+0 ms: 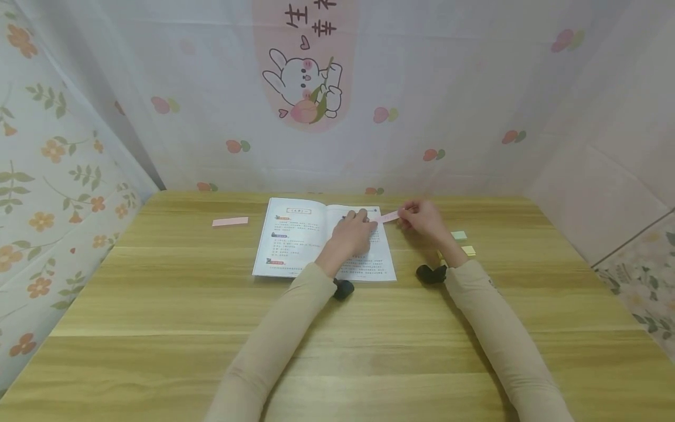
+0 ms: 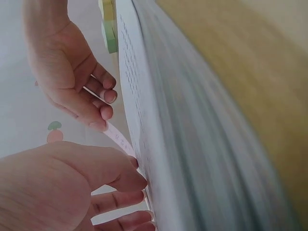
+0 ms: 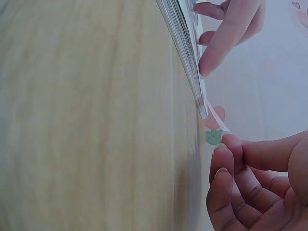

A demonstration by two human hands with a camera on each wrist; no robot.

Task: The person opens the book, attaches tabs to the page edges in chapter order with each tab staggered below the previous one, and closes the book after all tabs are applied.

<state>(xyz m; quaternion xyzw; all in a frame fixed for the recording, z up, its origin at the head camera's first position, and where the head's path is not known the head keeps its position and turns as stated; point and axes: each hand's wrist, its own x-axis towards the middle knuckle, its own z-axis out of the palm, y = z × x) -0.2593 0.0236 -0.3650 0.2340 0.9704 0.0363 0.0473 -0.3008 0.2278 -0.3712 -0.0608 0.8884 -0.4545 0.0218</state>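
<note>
An open book (image 1: 287, 237) with printed pages lies on the wooden table. My left hand (image 1: 352, 233) rests on its right page, fingers spread and thumb pressing near the outer edge. A pink paper strip (image 1: 390, 216) with small marks reaches from that thumb past the page edge. Its outer end is pinched between thumb and fingertips of my right hand (image 1: 423, 221), just right of the book. In the left wrist view the strip (image 2: 118, 138) slants up off the page. The right wrist view shows the strip (image 3: 217, 117) taut between both hands; its inner end is hidden.
Another pink strip (image 1: 229, 221) lies on the table left of the book. Beside my right wrist are a green sticky-note pad (image 1: 459, 235) and a yellow one (image 1: 468, 251), the latter partly covered by the arm. A printed curtain (image 1: 211, 105) hangs behind the table (image 1: 369, 351).
</note>
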